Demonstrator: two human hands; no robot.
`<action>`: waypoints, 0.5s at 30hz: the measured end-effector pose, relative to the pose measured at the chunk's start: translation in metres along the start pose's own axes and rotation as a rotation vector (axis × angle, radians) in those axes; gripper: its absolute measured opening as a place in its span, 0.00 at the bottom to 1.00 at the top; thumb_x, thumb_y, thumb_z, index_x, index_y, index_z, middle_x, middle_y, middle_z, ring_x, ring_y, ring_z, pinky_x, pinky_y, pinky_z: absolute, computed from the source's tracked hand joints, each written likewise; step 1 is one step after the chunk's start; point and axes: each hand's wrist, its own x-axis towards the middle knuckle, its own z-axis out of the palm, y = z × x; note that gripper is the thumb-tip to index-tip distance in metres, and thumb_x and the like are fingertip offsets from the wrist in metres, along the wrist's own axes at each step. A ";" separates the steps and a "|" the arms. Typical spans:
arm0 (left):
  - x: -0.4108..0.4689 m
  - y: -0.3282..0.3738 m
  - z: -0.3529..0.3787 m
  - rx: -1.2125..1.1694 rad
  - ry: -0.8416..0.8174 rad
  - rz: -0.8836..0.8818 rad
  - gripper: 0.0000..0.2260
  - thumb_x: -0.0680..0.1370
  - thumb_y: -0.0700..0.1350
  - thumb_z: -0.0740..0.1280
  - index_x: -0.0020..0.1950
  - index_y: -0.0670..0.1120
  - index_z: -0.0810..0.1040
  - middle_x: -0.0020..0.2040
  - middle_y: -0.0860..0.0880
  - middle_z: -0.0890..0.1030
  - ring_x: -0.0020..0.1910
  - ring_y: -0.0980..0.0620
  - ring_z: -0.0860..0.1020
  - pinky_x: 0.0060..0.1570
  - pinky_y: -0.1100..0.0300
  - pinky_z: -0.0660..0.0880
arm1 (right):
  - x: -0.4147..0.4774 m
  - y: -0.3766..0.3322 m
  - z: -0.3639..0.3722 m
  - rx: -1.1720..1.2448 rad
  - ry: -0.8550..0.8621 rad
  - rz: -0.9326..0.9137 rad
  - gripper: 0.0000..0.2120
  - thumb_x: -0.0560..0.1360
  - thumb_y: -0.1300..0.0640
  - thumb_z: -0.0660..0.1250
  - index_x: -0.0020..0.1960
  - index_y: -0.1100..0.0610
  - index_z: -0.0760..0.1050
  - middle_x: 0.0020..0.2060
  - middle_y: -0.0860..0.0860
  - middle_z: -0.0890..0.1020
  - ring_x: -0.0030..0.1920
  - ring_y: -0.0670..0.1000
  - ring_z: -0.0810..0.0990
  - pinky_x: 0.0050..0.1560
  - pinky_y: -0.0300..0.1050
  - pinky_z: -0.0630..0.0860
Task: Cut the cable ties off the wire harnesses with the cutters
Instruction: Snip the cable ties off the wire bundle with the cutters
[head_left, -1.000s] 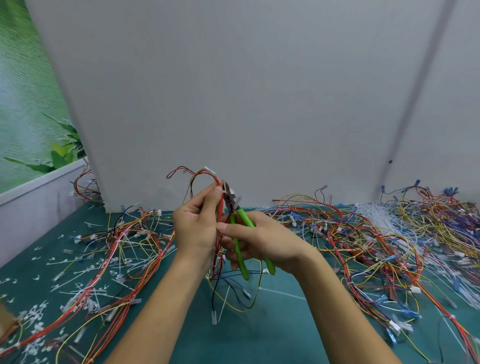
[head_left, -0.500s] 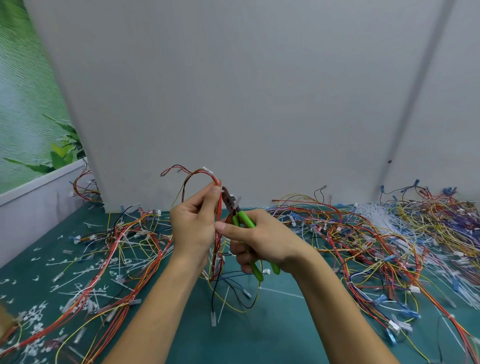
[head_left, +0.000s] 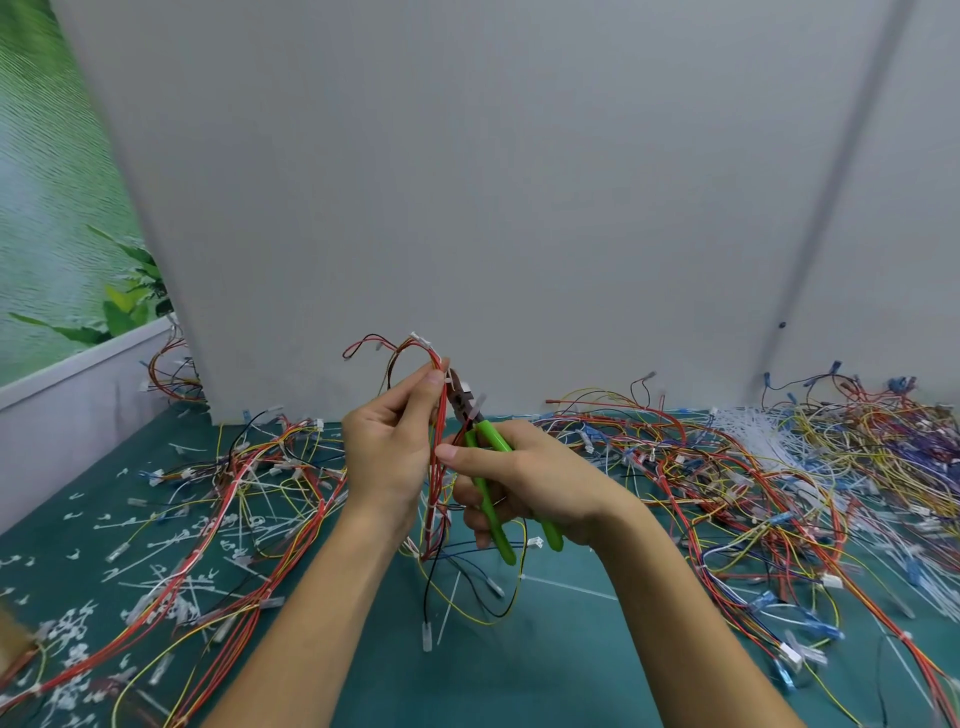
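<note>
The fingers of our left hand pinch a red wire harness and hold it up over the green surface. Our right hand grips the green cutters, with the tip right by a white cable tie. A moment ago the handles were squeezed together; now they are apart. We think one snip is done. Many more harnesses wait on the right.
</note>
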 end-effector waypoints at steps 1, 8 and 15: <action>-0.001 0.000 0.000 0.018 -0.002 0.015 0.14 0.68 0.59 0.75 0.51 0.56 0.88 0.54 0.48 0.87 0.57 0.51 0.84 0.59 0.52 0.79 | 0.000 -0.001 0.000 -0.010 0.000 0.001 0.11 0.83 0.52 0.67 0.47 0.58 0.73 0.35 0.56 0.74 0.34 0.55 0.76 0.40 0.52 0.82; -0.002 0.000 0.000 0.065 -0.012 0.117 0.12 0.71 0.59 0.73 0.51 0.58 0.87 0.52 0.53 0.87 0.55 0.56 0.84 0.49 0.66 0.79 | 0.002 0.002 0.004 -0.077 0.102 -0.012 0.14 0.84 0.52 0.66 0.43 0.58 0.70 0.30 0.53 0.69 0.28 0.53 0.71 0.30 0.47 0.76; -0.001 0.001 -0.001 0.069 -0.017 0.135 0.12 0.71 0.59 0.73 0.51 0.57 0.87 0.50 0.53 0.87 0.50 0.59 0.84 0.47 0.68 0.78 | 0.003 0.003 0.003 -0.003 0.104 0.004 0.14 0.82 0.52 0.68 0.41 0.57 0.72 0.29 0.52 0.70 0.26 0.52 0.71 0.29 0.46 0.75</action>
